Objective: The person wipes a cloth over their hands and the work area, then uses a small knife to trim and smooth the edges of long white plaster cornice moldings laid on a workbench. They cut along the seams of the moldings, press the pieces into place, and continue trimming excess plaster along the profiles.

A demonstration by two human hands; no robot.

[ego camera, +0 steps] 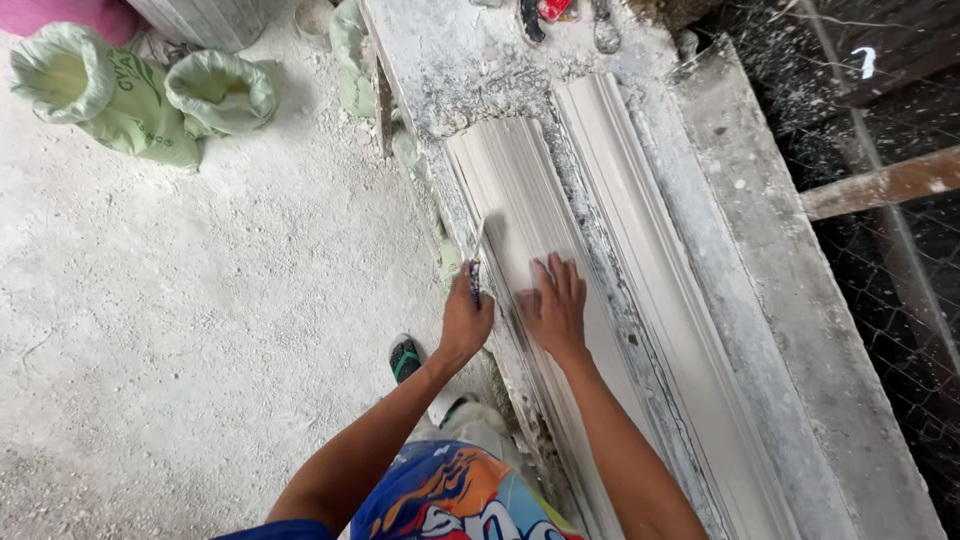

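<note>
Nearest the camera, on the near end of the long dusty counter [800, 330], two bare hands are seen at work, a little apart from each other. The left hand [465, 320] is closed around a small brush [479, 255], whose pale bristles are laid against the near moulding strip [520, 200]. The right hand [555, 305] is spread flat, fingers apart, pressed on the same white strip just to the right of the brush. This moulding is judged to be cast plaster: stiff, fairly heavy for its length, brittle at its thin profiled ridges and powdery to the touch. It would best be steadied by a flat palm on its broad face, and lifted only with support at several places along its underside, never by one end. A second, longer strip [640, 230] lies just to the right, running farther away. On the floor at far left, two green sacks [150, 95] stand open. Small tools [565, 20] lie at the counter's far end.
</note>
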